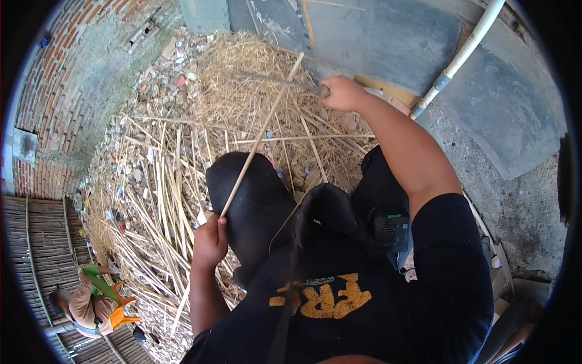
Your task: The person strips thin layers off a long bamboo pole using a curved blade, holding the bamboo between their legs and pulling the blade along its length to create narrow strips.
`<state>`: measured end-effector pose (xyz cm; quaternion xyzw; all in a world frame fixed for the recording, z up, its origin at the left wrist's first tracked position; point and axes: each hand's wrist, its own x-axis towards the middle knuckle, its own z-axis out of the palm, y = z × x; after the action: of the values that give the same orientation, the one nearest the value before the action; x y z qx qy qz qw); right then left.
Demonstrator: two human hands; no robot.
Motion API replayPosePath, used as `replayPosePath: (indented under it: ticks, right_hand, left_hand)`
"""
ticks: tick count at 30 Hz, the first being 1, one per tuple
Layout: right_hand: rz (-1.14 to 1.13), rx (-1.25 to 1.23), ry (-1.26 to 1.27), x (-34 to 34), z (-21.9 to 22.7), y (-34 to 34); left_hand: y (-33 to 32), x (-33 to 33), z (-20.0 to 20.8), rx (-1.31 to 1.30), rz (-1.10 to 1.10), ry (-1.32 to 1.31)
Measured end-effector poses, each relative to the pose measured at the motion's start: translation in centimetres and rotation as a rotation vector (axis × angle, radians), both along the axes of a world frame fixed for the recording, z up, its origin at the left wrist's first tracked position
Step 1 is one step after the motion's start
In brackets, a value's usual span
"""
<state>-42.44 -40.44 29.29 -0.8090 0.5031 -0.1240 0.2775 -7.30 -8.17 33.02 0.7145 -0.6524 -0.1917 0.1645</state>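
Observation:
Closed around the near end of a long, pale bamboo stick [257, 138], my left hand [209, 242] is beside my left knee. The stick slants away over that knee, its far end up and to the right. In my right hand [343, 94], at the end of an outstretched arm, is the handle of a long-bladed knife [267, 78]. Its dark blade points left and crosses the stick close to the far end; whether they touch I cannot tell. Below the blade lies a heap of dry shavings [221, 91].
Many split bamboo strips [167, 194] lie on rubble to the left. At lower left a person [91, 300] sits on an orange chair [122, 315]. A brick wall [66, 85] stands left; grey panels [388, 42] and a white pipe [464, 51] stand right.

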Motion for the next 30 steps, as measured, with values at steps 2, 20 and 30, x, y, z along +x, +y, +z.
replayPosePath:
  ticks: [2,20,30]
  right_hand:
    - [-0.004,-0.033,-0.027,-0.3,0.6,0.2]
    - [-0.199,-0.146,-0.089,-2.3,2.0,0.0]
    - [-0.041,-0.328,-0.102,-0.8,2.8,2.1]
  left_hand:
    - [-0.2,0.2,0.7,0.011,-0.018,-0.009]
    - [0.7,0.2,-0.1,-0.002,0.034,0.187]
    - [0.5,-1.2,1.1,0.022,0.075,0.069]
